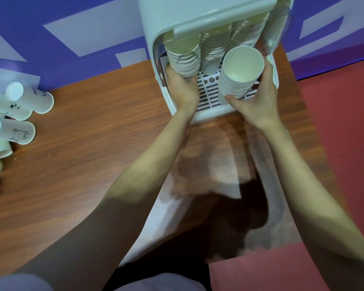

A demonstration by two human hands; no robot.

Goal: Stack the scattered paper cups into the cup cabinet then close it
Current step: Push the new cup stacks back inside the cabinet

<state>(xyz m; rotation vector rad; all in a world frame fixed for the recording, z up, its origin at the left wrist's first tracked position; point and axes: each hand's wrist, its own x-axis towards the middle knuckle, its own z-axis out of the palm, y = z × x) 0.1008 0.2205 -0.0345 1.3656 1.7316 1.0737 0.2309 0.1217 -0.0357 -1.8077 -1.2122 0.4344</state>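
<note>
head view: the cup cabinet (153, 38), pale green-white with its clear door swung open, stands at the far edge of the wooden bench (88, 156), against a purple and white wall (61, 38). inside it three rows of nested paper cups show. the left stack (184, 60) leans out toward the camera, and the left hand (182, 89) reaches in under its lower end, palm against the bottom cups, fingers curled up behind them (how tightly they press cannot be told, since the fingertips are hidden). the middle stack (213, 50) hangs between the other two, touched by neither hand. the right stack (239, 74) is tilted with its open mouth facing the camera, so the pale inside of the top cup shows; the right hand (259, 97) is wrapped around it, thumb on the near side of the rims and fingers on the far side by the cabinet's right wall. below the stacks lies the cabinet's slotted white drip tray (208, 95), between the two hands. well apart, at the bench's left edge, several loose cups (29, 99) lie on their sides, some with small cartoon prints, a few touching each other. beyond the bench on the right the floor (340, 127) is red.
</note>
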